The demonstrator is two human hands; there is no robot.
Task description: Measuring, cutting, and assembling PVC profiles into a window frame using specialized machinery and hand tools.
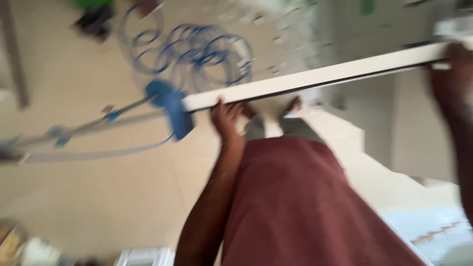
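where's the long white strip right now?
Head view: the long white strip runs across the upper frame, left hand at its near end, right hand at the far end.

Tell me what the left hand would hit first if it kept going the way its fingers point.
The left hand grips the long white board, fingers pointing up the picture. Past the board, it would probably first meet the coiled blue-and-white tubing on the floor; blur leaves depth unclear.

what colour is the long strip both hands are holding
White, with a dark edge along its underside; the head view shows the long strip clearly.
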